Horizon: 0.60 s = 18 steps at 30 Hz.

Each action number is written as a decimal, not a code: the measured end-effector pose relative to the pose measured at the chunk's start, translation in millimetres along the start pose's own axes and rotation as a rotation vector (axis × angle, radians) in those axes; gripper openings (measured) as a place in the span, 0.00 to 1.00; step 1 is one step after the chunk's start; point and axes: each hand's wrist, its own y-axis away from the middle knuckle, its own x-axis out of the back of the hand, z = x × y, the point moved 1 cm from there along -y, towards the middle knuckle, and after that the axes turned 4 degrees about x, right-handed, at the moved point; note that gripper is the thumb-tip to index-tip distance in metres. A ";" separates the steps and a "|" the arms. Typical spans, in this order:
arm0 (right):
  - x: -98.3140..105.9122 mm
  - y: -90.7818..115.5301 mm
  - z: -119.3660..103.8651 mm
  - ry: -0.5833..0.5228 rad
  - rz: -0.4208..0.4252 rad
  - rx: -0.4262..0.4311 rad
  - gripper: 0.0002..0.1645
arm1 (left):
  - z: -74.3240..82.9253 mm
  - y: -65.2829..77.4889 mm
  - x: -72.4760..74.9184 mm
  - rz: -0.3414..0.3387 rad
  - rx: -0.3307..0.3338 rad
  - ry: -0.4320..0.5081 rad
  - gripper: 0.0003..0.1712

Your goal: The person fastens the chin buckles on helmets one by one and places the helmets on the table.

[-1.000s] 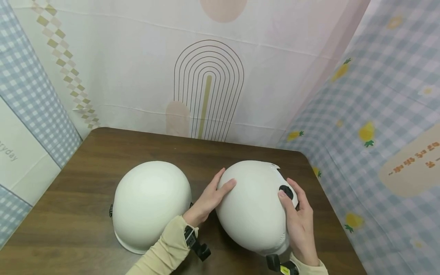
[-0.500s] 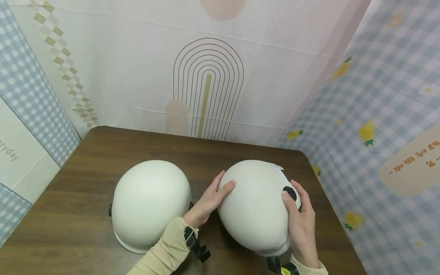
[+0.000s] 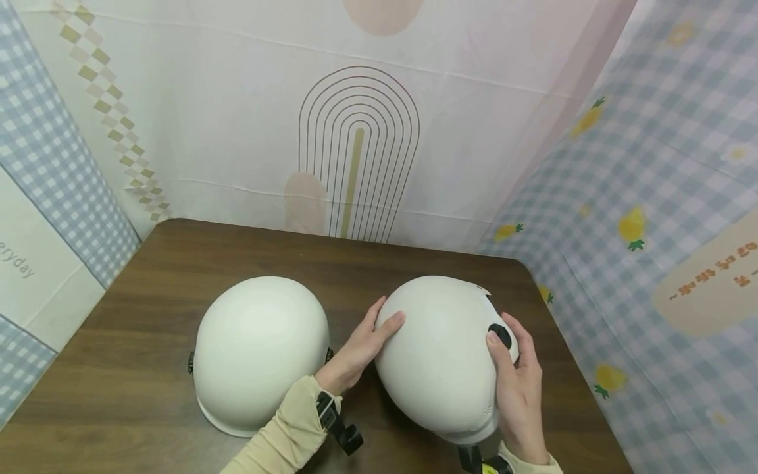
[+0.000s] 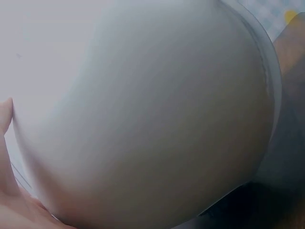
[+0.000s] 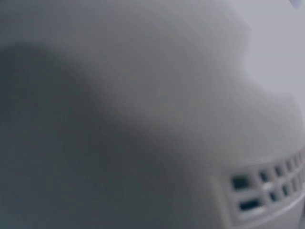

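Observation:
Both hands hold a white helmet (image 3: 435,355) at the right of the table, one at each side. My left hand (image 3: 360,345) grips its left side, thumb on the shell and fingers at its far edge. On the other side my right hand (image 3: 521,395) grips the rim, with the thumb beside a round black side knob (image 3: 500,335). The helmet sits tilted, its raised edge toward the right. Its smooth shell (image 4: 157,105) fills the left wrist view. A vent grille (image 5: 267,188) shows on it in the blurred right wrist view.
A second white helmet (image 3: 260,349) stands dome up on the brown wooden table (image 3: 136,316), just left of my left forearm. Small black fittings stick out at its sides. A printed cloth (image 3: 237,118) hangs behind the table, and a blue checked cloth (image 3: 622,171) at the right.
The held helmet has shifted slightly to the right along with my right hand, mostly in the first half second. My left hand keeps its hold; the second helmet stays put.

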 end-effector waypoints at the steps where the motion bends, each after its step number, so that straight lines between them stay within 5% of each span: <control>1: -0.3 0.6 -0.1 0.010 0.001 -0.004 0.29 | 0.4 0.4 0.3 0.003 -0.002 -0.003 0.50; 18: 0.1 3.8 6.8 0.072 0.038 0.014 0.28 | 0.0 3.6 -2.4 0.021 0.015 -0.024 0.55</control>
